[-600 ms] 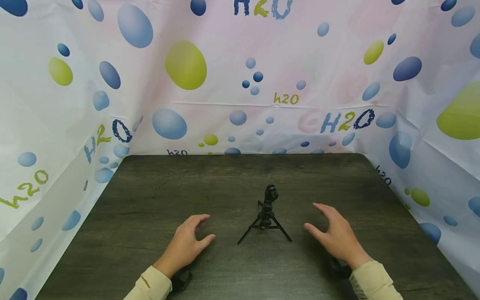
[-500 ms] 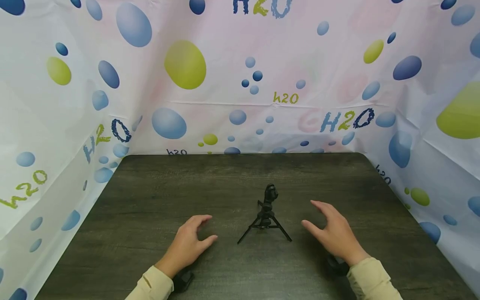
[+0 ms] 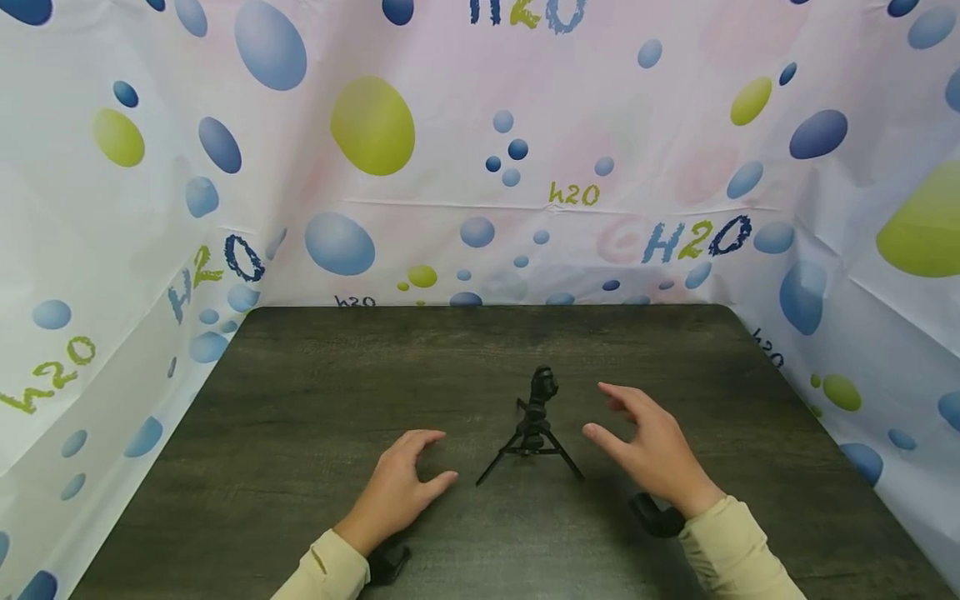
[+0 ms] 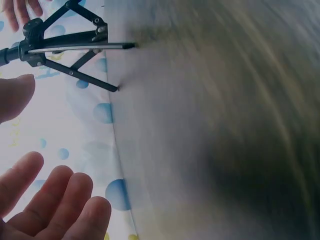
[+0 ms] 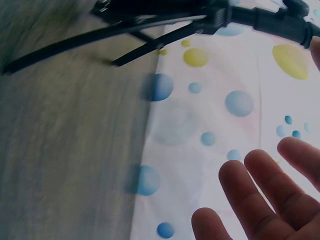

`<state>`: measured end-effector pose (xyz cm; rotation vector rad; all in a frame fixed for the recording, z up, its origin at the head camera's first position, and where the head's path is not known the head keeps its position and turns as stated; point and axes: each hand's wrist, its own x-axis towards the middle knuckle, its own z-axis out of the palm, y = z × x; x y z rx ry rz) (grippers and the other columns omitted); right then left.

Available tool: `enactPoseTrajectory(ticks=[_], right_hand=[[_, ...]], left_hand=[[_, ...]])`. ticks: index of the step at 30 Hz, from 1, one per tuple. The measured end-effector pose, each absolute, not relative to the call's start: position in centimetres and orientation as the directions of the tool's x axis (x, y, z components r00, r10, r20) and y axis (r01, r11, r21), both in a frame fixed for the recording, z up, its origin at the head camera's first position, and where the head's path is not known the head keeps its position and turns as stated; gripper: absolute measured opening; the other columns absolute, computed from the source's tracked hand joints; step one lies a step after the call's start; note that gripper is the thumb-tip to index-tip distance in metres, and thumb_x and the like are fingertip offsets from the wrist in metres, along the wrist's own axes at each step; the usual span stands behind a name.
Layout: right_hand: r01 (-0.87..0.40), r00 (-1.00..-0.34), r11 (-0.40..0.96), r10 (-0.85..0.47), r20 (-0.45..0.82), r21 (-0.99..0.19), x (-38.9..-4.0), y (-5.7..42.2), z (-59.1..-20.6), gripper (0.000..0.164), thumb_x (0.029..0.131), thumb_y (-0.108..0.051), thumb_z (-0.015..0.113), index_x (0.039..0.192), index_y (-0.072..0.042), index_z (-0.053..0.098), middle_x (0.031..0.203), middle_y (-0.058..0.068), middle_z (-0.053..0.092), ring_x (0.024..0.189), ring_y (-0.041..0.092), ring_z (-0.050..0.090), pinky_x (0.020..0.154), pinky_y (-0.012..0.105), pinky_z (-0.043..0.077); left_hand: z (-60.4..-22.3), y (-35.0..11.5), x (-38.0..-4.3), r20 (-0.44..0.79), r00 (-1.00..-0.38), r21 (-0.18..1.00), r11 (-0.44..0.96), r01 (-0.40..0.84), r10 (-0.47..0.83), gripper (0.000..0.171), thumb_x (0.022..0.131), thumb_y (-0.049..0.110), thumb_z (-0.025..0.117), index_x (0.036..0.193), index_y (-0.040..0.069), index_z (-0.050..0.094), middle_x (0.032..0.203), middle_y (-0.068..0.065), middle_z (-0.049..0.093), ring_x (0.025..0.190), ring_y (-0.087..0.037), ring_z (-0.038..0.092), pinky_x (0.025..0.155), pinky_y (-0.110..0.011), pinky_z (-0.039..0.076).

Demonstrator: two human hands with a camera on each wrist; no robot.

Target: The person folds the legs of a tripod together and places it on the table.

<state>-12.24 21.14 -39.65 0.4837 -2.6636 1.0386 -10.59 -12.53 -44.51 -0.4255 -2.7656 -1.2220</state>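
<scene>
A small black tripod (image 3: 533,425) stands upright on the dark wooden table, its legs spread and a knobbed head on top. To its left my left hand (image 3: 397,487) hovers with relaxed, parted fingers, apart from the tripod. My right hand (image 3: 656,450) is on the other side, nearer the tripod's head, thumb and fingers spread and holding nothing. In the left wrist view the tripod (image 4: 70,47) shows its braced legs beyond the left fingers (image 4: 65,197). The right wrist view has the tripod's legs and column (image 5: 200,20) along the top, above the right fingers (image 5: 255,192).
The dark wood-grain table (image 3: 337,375) has rounded far corners. A white curtain (image 3: 442,83) with blue and green spots and H2O lettering hangs behind it and along both sides. Black wrist devices (image 3: 656,515) sit under both wrists.
Both hands have moved inward toward the tripod, the left going right and the right going left and slightly farther forward. The tripod stays where it was.
</scene>
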Motion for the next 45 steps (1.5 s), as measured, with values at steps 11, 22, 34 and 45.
enactPoseTrajectory(ticks=[11,22,34,45], right_hand=[[-0.507,-0.856,0.637,-0.291,0.428,-0.581,-13.2,19.2,-37.4,0.055,0.089,-0.015,0.078,0.137,0.000,0.057,0.128,0.016,0.061,0.109,0.031,0.061,0.090,0.052,0.053],[-0.598,-0.793,0.609,-0.354,0.497,-0.521,-14.0,18.3,-35.8,0.054,0.086,-0.012,0.080,0.134,0.001,0.059,0.127,0.016,0.062,0.106,0.029,0.062,0.088,0.048,0.054],[-0.615,-0.785,0.595,-0.399,0.473,-0.518,-14.4,17.1,-34.7,0.051,0.088,-0.014,0.079,0.134,0.000,0.060,0.128,0.015,0.062,0.106,0.027,0.064,0.088,0.051,0.053],[-0.626,-0.778,0.589,-0.429,0.459,-0.511,-14.6,17.0,-34.7,0.043,0.089,-0.011,0.077,0.129,0.000,0.065,0.116,0.011,0.068,0.098,0.024,0.067,0.085,0.049,0.055]], left_hand=[[-44.9,-11.2,-10.7,0.193,-0.940,0.710,0.621,0.332,0.281,0.050,0.086,0.019,0.082,0.128,0.001,0.062,0.121,-0.010,0.062,0.108,-0.026,0.061,0.085,-0.042,0.054],[-45.3,-10.5,-10.4,0.168,-0.935,0.730,0.598,0.331,0.312,0.050,0.087,0.018,0.081,0.128,0.000,0.061,0.121,-0.011,0.061,0.107,-0.025,0.063,0.084,-0.039,0.056],[-45.3,-9.4,-10.4,0.185,-0.937,0.734,0.592,0.332,0.296,0.049,0.086,0.017,0.081,0.127,0.000,0.061,0.119,-0.011,0.061,0.102,-0.025,0.065,0.081,-0.035,0.057],[-45.0,-8.7,-10.7,0.088,-0.951,0.722,0.640,0.265,0.295,0.041,0.087,0.017,0.081,0.123,0.002,0.065,0.112,-0.009,0.063,0.093,-0.021,0.063,0.076,-0.038,0.055]])
